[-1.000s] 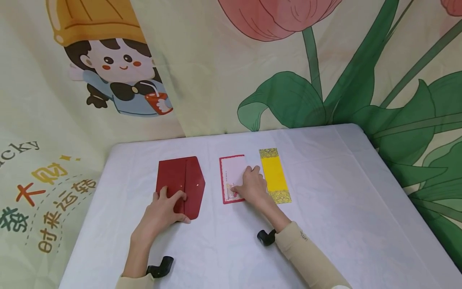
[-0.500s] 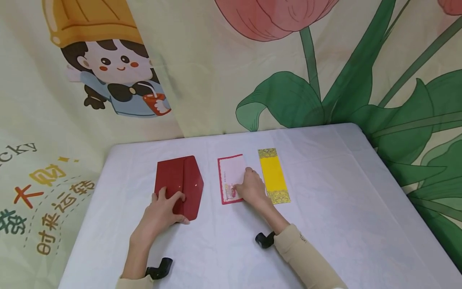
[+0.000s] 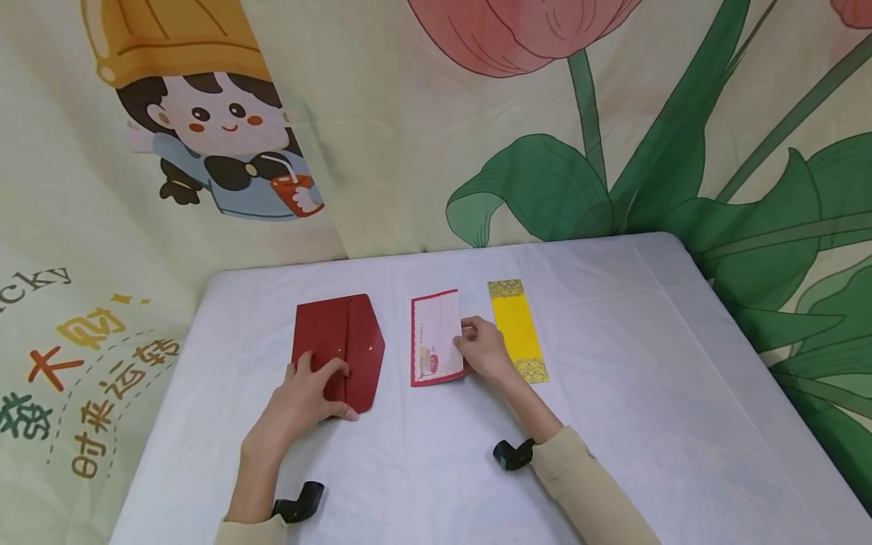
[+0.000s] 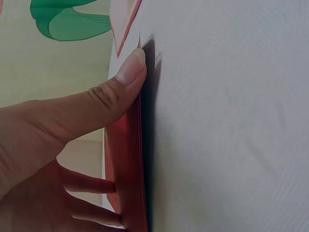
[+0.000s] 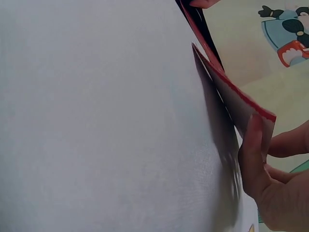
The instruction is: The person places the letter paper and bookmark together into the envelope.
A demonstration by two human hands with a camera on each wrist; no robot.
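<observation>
The left hand (image 3: 303, 395), fingers spread, presses the red envelope (image 3: 341, 333), presumably steadying it; at the envelope's three o'clock, the right hand (image 3: 487, 350) pinches the red-bordered card (image 3: 436, 329) by its raised three-o'clock edge, apparently for purchase.

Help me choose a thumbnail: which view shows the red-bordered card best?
The head view: nearly the whole printed face of the red-bordered card shows, with the right hand at one edge. The right wrist view shows it at a steep slant, no print visible; the left wrist view only a cropped corner.
</observation>
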